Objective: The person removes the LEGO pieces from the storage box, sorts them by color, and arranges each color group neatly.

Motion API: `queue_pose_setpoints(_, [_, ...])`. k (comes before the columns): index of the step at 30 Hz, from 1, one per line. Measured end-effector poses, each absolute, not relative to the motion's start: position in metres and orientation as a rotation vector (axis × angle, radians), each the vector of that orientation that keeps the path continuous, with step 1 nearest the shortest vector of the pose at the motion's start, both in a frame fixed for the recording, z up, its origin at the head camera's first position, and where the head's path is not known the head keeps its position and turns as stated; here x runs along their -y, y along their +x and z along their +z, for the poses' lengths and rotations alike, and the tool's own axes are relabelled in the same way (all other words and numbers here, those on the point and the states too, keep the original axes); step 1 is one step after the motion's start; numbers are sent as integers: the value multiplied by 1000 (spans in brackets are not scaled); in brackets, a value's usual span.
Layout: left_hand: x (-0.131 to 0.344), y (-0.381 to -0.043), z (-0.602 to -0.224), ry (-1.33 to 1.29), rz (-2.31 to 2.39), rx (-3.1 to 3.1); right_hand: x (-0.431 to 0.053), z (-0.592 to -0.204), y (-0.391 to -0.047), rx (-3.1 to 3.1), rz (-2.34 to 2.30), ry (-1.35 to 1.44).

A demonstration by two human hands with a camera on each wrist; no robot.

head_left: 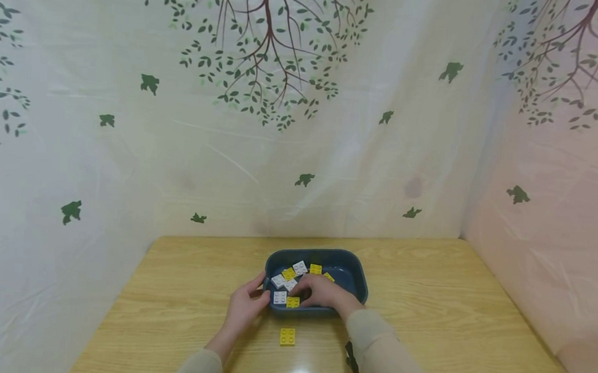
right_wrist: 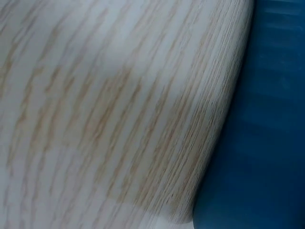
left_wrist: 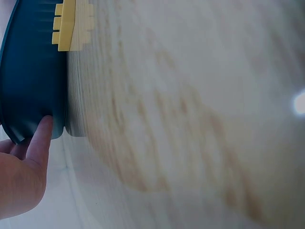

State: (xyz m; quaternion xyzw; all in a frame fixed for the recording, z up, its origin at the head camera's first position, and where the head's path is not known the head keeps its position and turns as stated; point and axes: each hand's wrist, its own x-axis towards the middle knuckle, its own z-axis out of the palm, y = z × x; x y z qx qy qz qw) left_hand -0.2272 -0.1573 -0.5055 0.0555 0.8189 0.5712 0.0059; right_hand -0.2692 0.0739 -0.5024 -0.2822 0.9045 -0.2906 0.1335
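A dark blue tray (head_left: pixel 347 272) stands on the table with several white and yellow toy building bricks inside. My left hand (head_left: pixel 243 306) holds the tray's left end, the thumb (left_wrist: pixel 42 140) against the outer wall near a corner. Over the tray's front wall reaches my right hand (head_left: pixel 321 291), its fingertips down among the bricks. They are close to a yellow brick (head_left: pixel 293 302) and a white brick (head_left: pixel 290 285); whether they pinch one is hidden. Another yellow brick (head_left: pixel 287 337) lies on the table in front of the tray. The right wrist view shows only the tray wall (right_wrist: pixel 262 129) and table.
The wood-grain table (head_left: pixel 438 326) extends to both sides of the tray. Behind it hangs a pale sheet (head_left: pixel 219 166) printed with branches and leaves, with more sheeting at the left and right. A dark strap (head_left: pixel 352 358) shows at the right sleeve.
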Motion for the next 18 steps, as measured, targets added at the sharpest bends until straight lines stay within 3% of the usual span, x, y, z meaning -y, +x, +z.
queue_pose_setpoints(18, [160, -224, -507, 173, 1764, -2584, -68, -502, -262, -2662, -817, -759])
